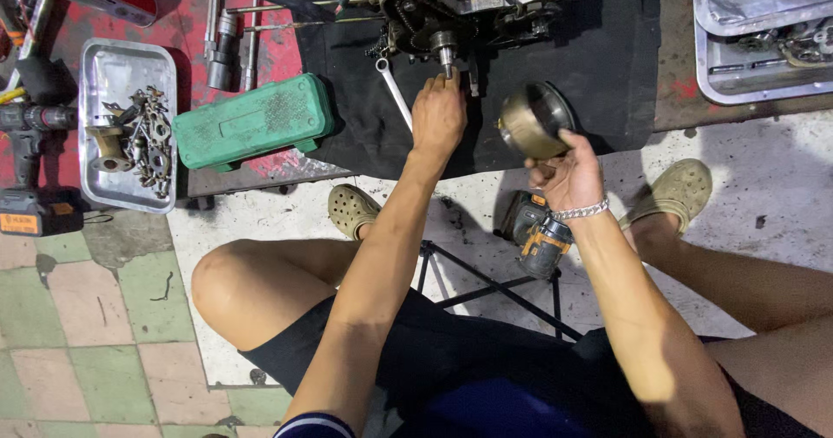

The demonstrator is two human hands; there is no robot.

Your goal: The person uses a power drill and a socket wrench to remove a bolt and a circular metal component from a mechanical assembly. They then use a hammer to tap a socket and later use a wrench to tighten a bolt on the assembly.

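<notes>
My left hand (438, 117) reaches forward to the engine (468, 4) on a black mat (607, 65), its fingertips at the short steel shaft (447, 56) that sticks out below a toothed gear. Whether the fingers pinch a small part there is hidden. My right hand (568, 173), with a metal bracelet on the wrist, holds a round brass-coloured metal drum (531, 121), open side turned up and right, just right of the shaft. A wrench (395, 95) lies on the mat left of my left hand.
A green tool case (252, 121) lies left of the mat. A metal tray (126, 125) with bolts and small parts sits further left, next to a cordless drill (30, 169). Another drill (538, 234) lies between my feet. Metal trays (764, 34) stand at the top right.
</notes>
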